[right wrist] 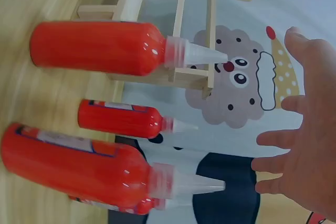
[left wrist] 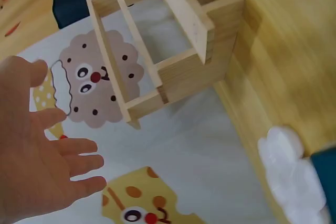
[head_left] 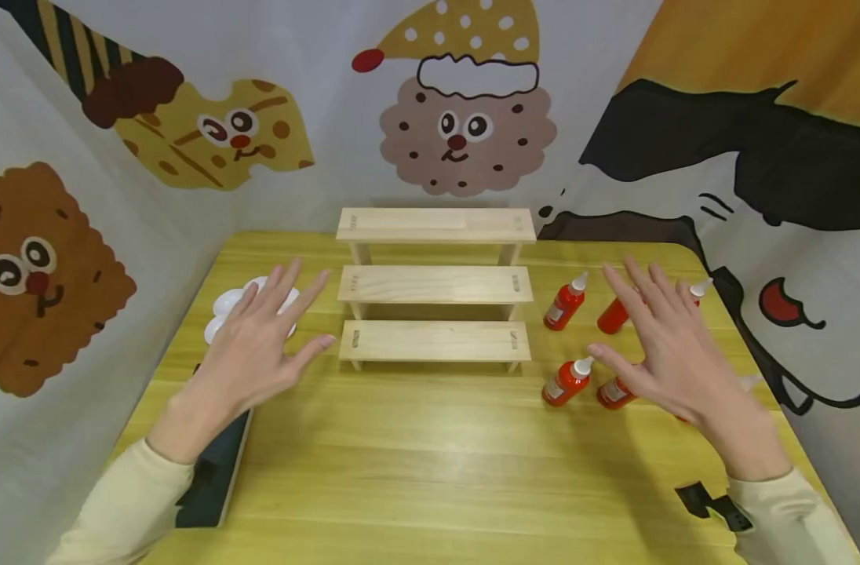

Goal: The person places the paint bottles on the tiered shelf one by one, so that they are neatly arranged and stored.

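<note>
My left hand (head_left: 256, 341), fingers spread and holding nothing, hovers at the left over a white palette-like dish (head_left: 227, 302) with rounded lobes, partly hidden beneath it. On the right, my right hand (head_left: 673, 349) is likewise empty with fingers spread, held above several red squeeze bottles with pointed white nozzles. Two of them, a back bottle (head_left: 564, 304) and a front bottle (head_left: 566, 384), stand to the left of that hand; others are partly covered by it. In the right wrist view, a nearby bottle (right wrist: 97, 48) stands upright on the table, apart from the fingers.
Between the hands stands a three-step wooden rack (head_left: 435, 341) on the yellow wood-grain table (head_left: 402, 463). A dark flat board (head_left: 214, 479) lies under the left forearm. Small black pieces (head_left: 712, 506) show beside the right sleeve. A cartoon-printed cloth (head_left: 317, 63) hangs behind the table.
</note>
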`<state>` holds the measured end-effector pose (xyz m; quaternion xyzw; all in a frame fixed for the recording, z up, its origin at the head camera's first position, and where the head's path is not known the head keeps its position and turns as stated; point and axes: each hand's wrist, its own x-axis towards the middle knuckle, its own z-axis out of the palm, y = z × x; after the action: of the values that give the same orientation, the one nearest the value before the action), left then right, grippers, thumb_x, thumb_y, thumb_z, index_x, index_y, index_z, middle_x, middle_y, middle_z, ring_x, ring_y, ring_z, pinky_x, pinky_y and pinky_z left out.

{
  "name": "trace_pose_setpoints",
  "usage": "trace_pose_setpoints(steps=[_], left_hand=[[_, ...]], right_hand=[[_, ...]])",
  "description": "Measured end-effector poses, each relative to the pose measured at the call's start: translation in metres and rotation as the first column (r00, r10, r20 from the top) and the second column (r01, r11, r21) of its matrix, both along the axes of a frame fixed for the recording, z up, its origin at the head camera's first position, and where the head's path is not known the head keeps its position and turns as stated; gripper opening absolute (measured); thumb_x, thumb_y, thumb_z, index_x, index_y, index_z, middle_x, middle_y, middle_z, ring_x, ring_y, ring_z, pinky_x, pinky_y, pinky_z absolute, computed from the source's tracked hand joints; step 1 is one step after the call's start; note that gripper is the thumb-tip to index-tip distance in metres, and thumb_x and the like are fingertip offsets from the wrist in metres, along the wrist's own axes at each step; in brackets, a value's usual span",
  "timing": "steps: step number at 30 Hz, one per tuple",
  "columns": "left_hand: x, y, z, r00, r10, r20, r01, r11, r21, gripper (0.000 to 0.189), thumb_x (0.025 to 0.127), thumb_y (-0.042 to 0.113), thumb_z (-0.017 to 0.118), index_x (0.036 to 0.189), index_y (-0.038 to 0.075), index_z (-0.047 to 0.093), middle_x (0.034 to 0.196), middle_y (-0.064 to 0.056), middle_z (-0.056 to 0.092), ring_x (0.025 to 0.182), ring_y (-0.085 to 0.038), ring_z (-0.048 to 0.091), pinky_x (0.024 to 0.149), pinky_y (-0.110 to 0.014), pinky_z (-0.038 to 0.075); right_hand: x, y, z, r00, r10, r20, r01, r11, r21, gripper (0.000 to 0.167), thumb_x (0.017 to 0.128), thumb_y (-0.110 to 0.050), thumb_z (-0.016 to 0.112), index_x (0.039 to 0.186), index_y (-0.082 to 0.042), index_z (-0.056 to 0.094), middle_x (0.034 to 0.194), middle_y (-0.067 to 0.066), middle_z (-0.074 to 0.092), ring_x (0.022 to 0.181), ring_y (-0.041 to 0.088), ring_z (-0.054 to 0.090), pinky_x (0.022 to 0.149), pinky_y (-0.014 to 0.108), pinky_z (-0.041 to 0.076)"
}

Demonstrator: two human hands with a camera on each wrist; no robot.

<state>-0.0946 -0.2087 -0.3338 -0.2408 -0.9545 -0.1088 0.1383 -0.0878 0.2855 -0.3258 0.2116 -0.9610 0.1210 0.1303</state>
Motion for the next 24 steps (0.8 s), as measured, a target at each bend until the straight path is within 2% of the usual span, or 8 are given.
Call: trace_pose_setpoints(steps=[3,6,12,15,18,20,22,24], left_hand=[[0.002,0.0,-0.009,0.999,0.021,0.05,-0.026,0.995,0.094,0.074,0.101,0.043,0.06,0.162,0.024,0.024,0.166,-0.021,0.025,0.146,-0.047,0.035,0.114,-0.067,0.03],[0.003,0.0,-0.02,0.989,0.039,0.142,-0.067,0.978,0.2,0.073,0.103,0.038,0.058,0.163,0.026,0.018,0.167,-0.018,0.024,0.148,-0.046,0.032,0.114,-0.068,0.028],[0.0,0.003,-0.05,0.946,0.032,0.323,-0.161,0.91,0.383,0.072,0.106,0.042,0.049,0.164,0.025,0.009,0.168,-0.013,0.022,0.151,-0.044,0.025,0.115,-0.066,0.027],[0.0,0.006,-0.063,0.924,0.039,0.381,-0.217,0.873,0.436,0.072,0.107,0.043,0.047,0.164,0.019,0.01,0.167,-0.019,0.025,0.15,-0.045,0.027,0.115,-0.066,0.028],[0.0,0.011,-0.076,0.905,0.053,0.423,-0.273,0.834,0.48,0.071,0.107,0.04,0.047,0.163,0.01,0.014,0.163,-0.025,0.03,0.147,-0.047,0.032,0.115,-0.063,0.031],[0.0,0.015,-0.083,0.89,0.059,0.452,-0.312,0.803,0.509,0.07,0.107,0.037,0.048,0.162,0.005,0.018,0.159,-0.028,0.034,0.145,-0.048,0.036,0.115,-0.06,0.034],[-0.001,0.021,-0.089,0.87,0.057,0.49,-0.354,0.765,0.539,0.068,0.108,0.034,0.049,0.16,0.002,0.02,0.158,-0.03,0.035,0.144,-0.048,0.038,0.115,-0.056,0.036],[-0.002,0.028,-0.094,0.847,0.048,0.53,-0.396,0.723,0.566,0.067,0.108,0.031,0.05,0.159,0.0,0.02,0.157,-0.031,0.036,0.143,-0.047,0.039,0.116,-0.053,0.037]], right_hand=[[0.002,0.002,-0.008,0.999,0.019,-0.029,-0.021,0.998,-0.063,0.097,0.085,-0.05,0.073,0.162,-0.019,0.024,0.166,0.02,0.027,0.15,0.051,0.024,0.122,0.065,0.014],[0.002,0.002,-0.018,0.997,0.049,-0.055,-0.057,0.988,-0.141,0.096,0.084,-0.045,0.077,0.161,-0.015,0.028,0.163,0.022,0.033,0.148,0.05,0.029,0.121,0.062,0.02],[0.006,-0.003,-0.033,0.999,0.038,0.009,-0.035,0.964,-0.264,0.095,0.085,-0.029,0.08,0.162,-0.014,0.026,0.164,0.018,0.033,0.143,0.046,0.038,0.108,0.068,0.036],[0.01,-0.008,-0.039,0.998,0.018,0.056,0.0,0.954,-0.299,0.093,0.087,-0.025,0.079,0.162,-0.016,0.024,0.163,0.017,0.034,0.139,0.045,0.043,0.102,0.069,0.039],[0.014,-0.011,-0.048,0.998,0.009,0.062,0.012,0.946,-0.324,0.092,0.087,-0.021,0.079,0.162,-0.016,0.025,0.161,0.018,0.038,0.135,0.044,0.047,0.099,0.067,0.042],[0.017,-0.012,-0.054,0.998,0.004,0.055,0.015,0.941,-0.339,0.092,0.087,-0.018,0.08,0.161,-0.016,0.026,0.159,0.018,0.04,0.132,0.042,0.05,0.097,0.058,0.048],[0.02,-0.012,-0.061,0.999,-0.002,0.051,0.02,0.935,-0.353,0.091,0.086,-0.015,0.08,0.161,-0.015,0.028,0.157,0.019,0.043,0.128,0.04,0.053,0.087,0.04,0.053],[0.023,-0.012,-0.067,0.999,-0.01,0.047,0.026,0.931,-0.364,0.09,0.085,-0.013,0.081,0.16,-0.013,0.03,0.154,0.021,0.046,0.126,0.041,0.054,0.078,0.021,0.051]])
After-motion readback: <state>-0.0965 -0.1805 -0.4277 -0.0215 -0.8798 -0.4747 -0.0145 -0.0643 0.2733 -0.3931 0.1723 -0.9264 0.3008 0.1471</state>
